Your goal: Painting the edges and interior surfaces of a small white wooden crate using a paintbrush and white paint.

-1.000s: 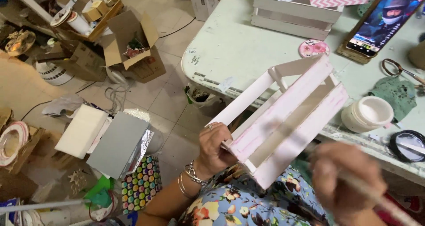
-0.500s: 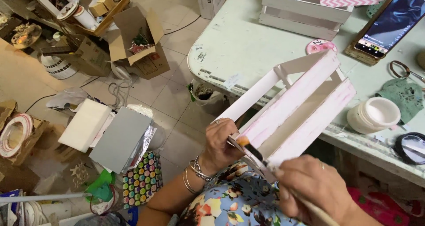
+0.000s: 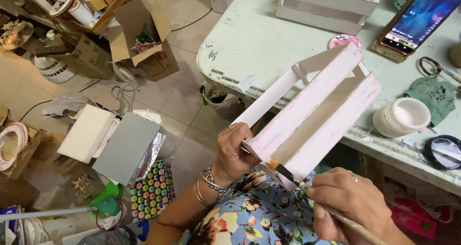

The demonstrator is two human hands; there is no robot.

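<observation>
Between the left hand [image 3: 235, 149] and the right hand [image 3: 350, 204] there is almost no gap: the near end of the slatted crate [image 3: 312, 115] and the paintbrush [image 3: 307, 190] fill it. Beyond the hands the crate slants up over the table edge [image 3: 225, 77], blocking the way straight ahead. Right of the crate, the white jar [image 3: 402, 118] and a black lid [image 3: 444, 151] sit close together near the table's edge. Farther back, a second white crate [image 3: 326, 7] and a phone [image 3: 420, 17] crowd the tabletop. Bare table shows left of the held crate. Down to the left, open floor tiles lie between the table and the stacked boards [image 3: 110, 144].
</observation>
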